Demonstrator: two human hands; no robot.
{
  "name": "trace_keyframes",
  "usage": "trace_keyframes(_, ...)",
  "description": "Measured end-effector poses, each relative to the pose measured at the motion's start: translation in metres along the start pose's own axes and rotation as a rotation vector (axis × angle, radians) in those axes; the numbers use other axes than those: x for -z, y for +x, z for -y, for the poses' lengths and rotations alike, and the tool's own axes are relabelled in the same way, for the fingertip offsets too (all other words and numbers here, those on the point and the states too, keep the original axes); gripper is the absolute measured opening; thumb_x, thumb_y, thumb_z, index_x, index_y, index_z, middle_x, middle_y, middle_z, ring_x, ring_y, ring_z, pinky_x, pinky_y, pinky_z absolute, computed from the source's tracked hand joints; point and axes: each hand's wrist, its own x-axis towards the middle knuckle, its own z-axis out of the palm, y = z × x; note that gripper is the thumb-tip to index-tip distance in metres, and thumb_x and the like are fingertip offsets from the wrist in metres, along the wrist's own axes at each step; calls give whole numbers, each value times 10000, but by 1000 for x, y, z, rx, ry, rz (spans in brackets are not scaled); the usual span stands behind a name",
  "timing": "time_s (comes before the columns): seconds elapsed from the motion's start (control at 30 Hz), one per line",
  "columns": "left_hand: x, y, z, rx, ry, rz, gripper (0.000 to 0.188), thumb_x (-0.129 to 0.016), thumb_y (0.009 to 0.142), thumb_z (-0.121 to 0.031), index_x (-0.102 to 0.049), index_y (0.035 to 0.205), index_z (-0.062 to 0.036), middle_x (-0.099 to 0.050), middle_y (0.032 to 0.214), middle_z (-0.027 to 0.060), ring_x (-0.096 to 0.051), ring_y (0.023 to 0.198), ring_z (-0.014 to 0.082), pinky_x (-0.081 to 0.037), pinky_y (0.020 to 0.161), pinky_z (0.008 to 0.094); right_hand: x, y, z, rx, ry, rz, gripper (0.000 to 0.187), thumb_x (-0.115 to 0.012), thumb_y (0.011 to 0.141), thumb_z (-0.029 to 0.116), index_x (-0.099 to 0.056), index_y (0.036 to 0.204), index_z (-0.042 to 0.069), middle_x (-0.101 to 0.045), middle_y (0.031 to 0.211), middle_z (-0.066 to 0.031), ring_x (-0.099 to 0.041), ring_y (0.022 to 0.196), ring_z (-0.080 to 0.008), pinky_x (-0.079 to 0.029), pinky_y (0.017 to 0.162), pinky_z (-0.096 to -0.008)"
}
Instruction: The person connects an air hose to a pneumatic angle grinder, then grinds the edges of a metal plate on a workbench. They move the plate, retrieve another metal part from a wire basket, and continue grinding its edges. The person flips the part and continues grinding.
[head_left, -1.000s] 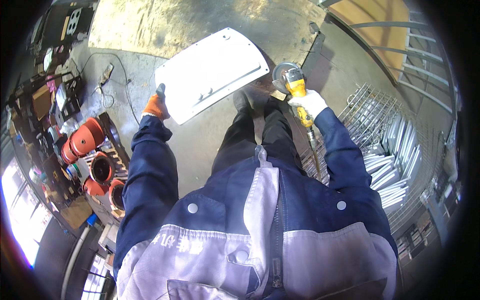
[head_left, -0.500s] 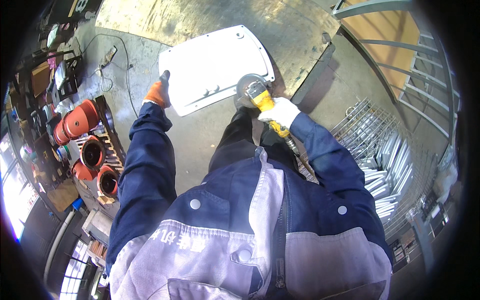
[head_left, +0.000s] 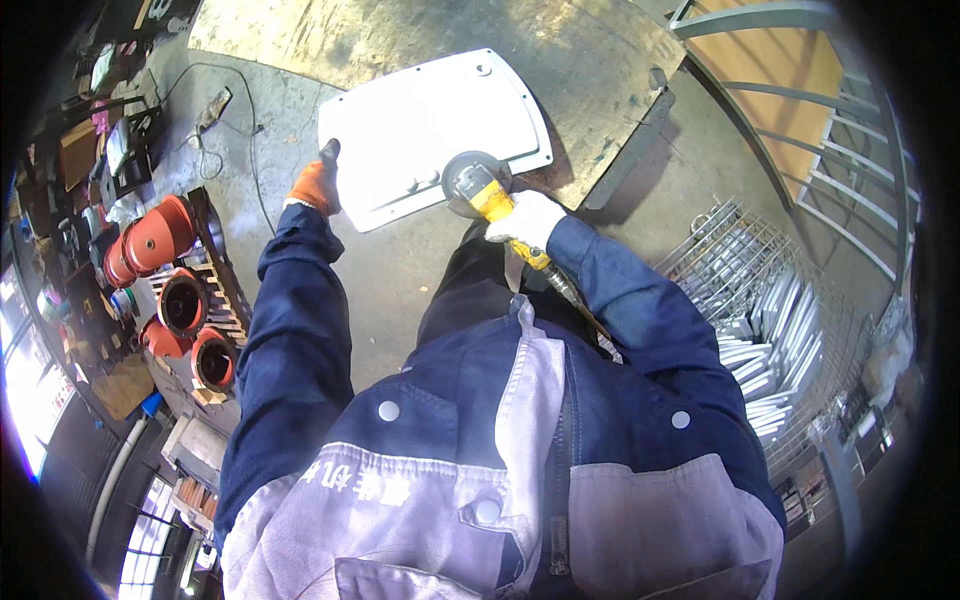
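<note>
A white flat panel point(head_left: 400, 130) with rounded corners and small holes along its rim lies on the wooden tabletop, its near part jutting past the edge. My left hand point(head_left: 316, 182), in an orange glove with dark fingertips, grips the panel's left edge. In my white-gloved right hand point(head_left: 530, 219) is a yellow angle grinder point(head_left: 492, 202), fingers wrapped round its body. The grinder's dark round disc point(head_left: 466, 176) is at the panel's near edge, just right of two small bumps. Whether the disc touches the panel I cannot tell. A hose or cord trails from the grinder toward my waist.
A worn wooden tabletop point(head_left: 590, 80) spreads ahead. Orange-red round housings point(head_left: 165, 235) stand on a pallet at left. To the right, a wire mesh basket point(head_left: 700, 250) holds several pale metal strips. A curved metal rack point(head_left: 800, 95) stands far right. A black cable point(head_left: 253, 165) lies on the floor.
My right hand has moved the grinder left along the panel's near edge, closer to the two bumps. My left hand and the panel stay about where they were.
</note>
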Motion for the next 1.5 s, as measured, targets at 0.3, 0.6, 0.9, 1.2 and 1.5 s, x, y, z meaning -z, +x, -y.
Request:
trace_keyframes(0.3,-10,-13,-14,69,-314,60,670,-474,946,-551,-541,1244,45,-640,1134,131,-588,959,229,-457,850,340,22,-7,-26,-131,189,-38,484,-798,676,354,-661,969,-5,-680,830,-124,-650,740,-208,-511,699,-329)
trace_keyframes(0.6,-14,-30,-27,17,0,0,703,-443,945,-581,-569,1198,63,-656,1082,133,-595,923,225,-462,813,337,56,-24,-54,-199,323,-120,396,-807,699,252,-651,952,-11,-660,776,-92,-617,658,-179,-501,643,-326)
trace_keyframes(0.9,-14,-30,-22,60,48,-3,676,-483,930,-581,-584,1190,34,-663,1062,117,-607,917,223,-472,807,354,78,-38,-77,-254,724,-240,279,-746,750,102,-616,966,-17,-636,731,-106,-628,573,-212,-520,539,-335)
trace_keyframes(1.2,-28,-14,20,-39,-563,34,777,-678,812,-555,-493,1314,9,-553,1307,156,-539,1141,276,-400,1016,370,93,3,-48,-182,975,-129,245,-711,784,173,-613,926,0,-619,718,-96,-608,559,-197,-506,512,-303)
trace_keyframes(1.5,-21,33,76,-62,-668,90,638,-642,876,-478,-521,1281,0,-586,1250,113,-550,1105,224,-431,975,349,123,97,-29,-230,1102,17,230,-679,796,115,-574,948,-23,-616,721,-118,-618,568,-220,-542,512,-337)
